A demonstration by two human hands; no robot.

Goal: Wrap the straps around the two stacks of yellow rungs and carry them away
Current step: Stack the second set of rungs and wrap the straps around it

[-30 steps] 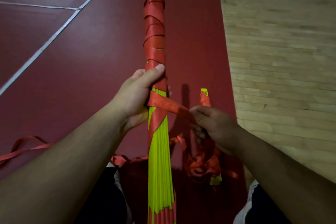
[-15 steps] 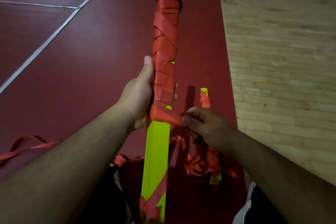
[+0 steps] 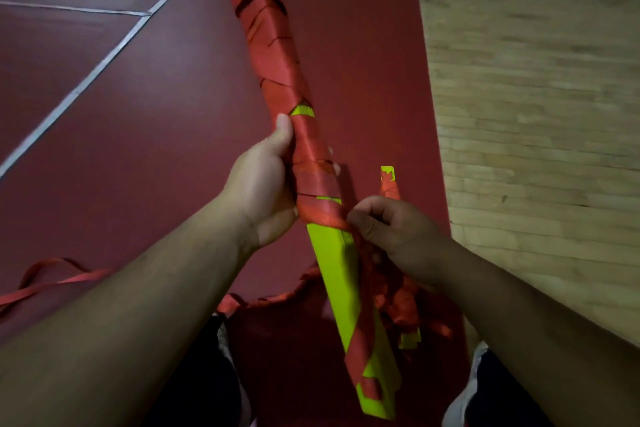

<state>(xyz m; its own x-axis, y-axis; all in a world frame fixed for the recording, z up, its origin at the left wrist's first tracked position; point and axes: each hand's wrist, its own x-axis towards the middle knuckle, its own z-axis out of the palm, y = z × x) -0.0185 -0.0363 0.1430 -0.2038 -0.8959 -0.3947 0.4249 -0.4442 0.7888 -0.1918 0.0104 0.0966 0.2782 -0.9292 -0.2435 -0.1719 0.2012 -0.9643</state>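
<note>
Yellow rungs make a long stack (image 3: 333,263), held slantwise over the red mat (image 3: 138,156) with its far end leaning left and its upper half bound in red strap (image 3: 277,55). The left hand (image 3: 266,184) reaches in on an outstretched forearm, its grip closed round the wrapped middle, thumb lying up along the side. The right hand (image 3: 391,229) sits just beside it, knuckles up, fingers curled, pinching the strap taut at the wrapping's lower edge. A second stack (image 3: 388,173) lies on the mat beyond, amid loose strap.
</note>
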